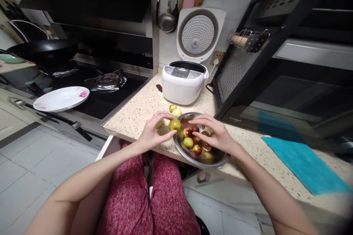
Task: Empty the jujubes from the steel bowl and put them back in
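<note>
My left hand (154, 132) pinches a yellow-green jujube (174, 125) between thumb and fingers, at the left rim of a round steel bowl (183, 153). My right hand (216, 132) is over the bowl, thumb and fingers apart, above the fruit; I see nothing held in it. Inside the bowl lie several jujubes, some reddish-brown like this jujube (196, 149), and one green jujube (188, 142). Part of the fruit is hidden under my right hand. On the counter behind my left hand sit a pale green jujube (177, 113) and a smaller jujube (173, 108).
A white rice cooker (180, 88) with raised lid stands behind the bowl. A teal cloth (306, 165) lies at right, below a dark oven (309, 95). On the left, a white plate (62, 99) overhangs the stove edge near a wok (45, 51).
</note>
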Tool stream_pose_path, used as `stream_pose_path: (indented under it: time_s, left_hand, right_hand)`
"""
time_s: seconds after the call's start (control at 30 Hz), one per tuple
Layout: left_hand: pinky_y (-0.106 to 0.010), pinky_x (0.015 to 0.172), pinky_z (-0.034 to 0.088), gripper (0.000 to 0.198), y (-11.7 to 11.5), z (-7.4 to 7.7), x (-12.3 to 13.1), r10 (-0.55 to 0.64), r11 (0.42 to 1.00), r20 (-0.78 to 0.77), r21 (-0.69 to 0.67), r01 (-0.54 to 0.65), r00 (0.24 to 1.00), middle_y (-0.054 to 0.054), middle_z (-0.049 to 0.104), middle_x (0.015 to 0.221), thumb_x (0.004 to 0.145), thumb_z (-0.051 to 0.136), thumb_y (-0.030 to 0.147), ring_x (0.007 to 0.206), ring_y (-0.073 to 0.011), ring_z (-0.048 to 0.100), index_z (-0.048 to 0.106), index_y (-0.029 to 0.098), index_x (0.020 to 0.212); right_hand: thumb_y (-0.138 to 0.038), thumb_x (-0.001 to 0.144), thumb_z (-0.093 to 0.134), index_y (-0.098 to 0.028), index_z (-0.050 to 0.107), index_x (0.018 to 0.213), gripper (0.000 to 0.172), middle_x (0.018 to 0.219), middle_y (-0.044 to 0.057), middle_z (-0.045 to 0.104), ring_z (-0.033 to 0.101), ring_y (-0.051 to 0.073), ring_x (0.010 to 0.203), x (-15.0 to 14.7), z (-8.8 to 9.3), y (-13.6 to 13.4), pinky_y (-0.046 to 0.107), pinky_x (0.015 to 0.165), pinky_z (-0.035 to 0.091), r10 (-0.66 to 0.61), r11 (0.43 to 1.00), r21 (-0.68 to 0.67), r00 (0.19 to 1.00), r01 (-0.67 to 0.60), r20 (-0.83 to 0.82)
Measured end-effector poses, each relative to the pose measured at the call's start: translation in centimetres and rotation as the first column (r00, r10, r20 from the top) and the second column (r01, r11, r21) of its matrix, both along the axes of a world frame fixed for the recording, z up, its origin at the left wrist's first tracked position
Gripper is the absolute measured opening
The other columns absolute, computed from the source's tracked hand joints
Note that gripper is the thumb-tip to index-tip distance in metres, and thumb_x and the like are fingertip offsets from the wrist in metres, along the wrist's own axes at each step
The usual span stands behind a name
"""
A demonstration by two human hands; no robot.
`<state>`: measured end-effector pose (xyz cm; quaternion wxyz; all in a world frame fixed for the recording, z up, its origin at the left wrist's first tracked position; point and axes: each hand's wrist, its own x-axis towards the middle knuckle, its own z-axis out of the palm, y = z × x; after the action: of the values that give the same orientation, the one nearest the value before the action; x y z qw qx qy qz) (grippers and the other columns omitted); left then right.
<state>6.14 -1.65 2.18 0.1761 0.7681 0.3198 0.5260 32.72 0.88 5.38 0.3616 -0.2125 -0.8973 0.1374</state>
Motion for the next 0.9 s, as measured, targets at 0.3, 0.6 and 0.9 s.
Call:
stream_pose_path:
  time_s: [0.3, 0.6, 0.9]
  left_hand:
    - [-0.04, 0.089, 0.055, 0.031, -2.5, -0.3, 2.8, -0.109, 0.989, -0.014, -0.103, 0.107, 0.994, -0.007, 0.068, 0.105, 0.084, 0.076, 0.03, 0.099, -0.0214, 0.065, 0.061, 0.019, 0.11]
    - [-0.043, 0.094, 0.054, 0.04, -2.1, -1.7, 2.5, -0.164, 0.98, -0.109, -0.131, 0.15, 0.98, -0.011, 0.067, 0.116, 0.094, 0.065, 0.035, 0.107, -0.0238, 0.066, 0.05, 0.02, 0.128]
    - [-0.048, 0.113, 0.037, 0.025, -0.8, -2.0, 0.4, -0.227, 0.95, -0.404, 0.107, 0.292, 0.886, -0.005, 0.073, 0.106, 0.105, 0.041, 0.026, 0.12, -0.022, 0.061, 0.064, 0.019, 0.112]
  right_hand:
    - [-0.027, 0.097, 0.063, -0.023, 0.064, 0.13, 0.034, 0.121, 0.011, 0.066, 0.065, 0.022, 0.11, -0.5, -0.2, -0.9, 0.041, 0.091, 0.058, 0.183, 0.98, 0.059, 0.975, -0.191, 0.123]
    - [-0.022, 0.084, 0.068, -0.02, 0.062, 0.116, 0.033, 0.108, 0.008, 0.069, 0.065, 0.022, 0.099, 0.0, 0.3, -0.7, 0.037, 0.087, 0.055, 0.091, 0.996, -0.021, 0.995, -0.09, 0.044]
    - [-0.02, 0.083, 0.065, -0.021, 0.067, 0.113, 0.03, 0.109, 0.007, 0.07, 0.065, 0.023, 0.1, 2.4, 0.6, 2.2, 0.037, 0.09, 0.051, -0.16, 0.982, -0.091, 0.985, 0.166, 0.067]
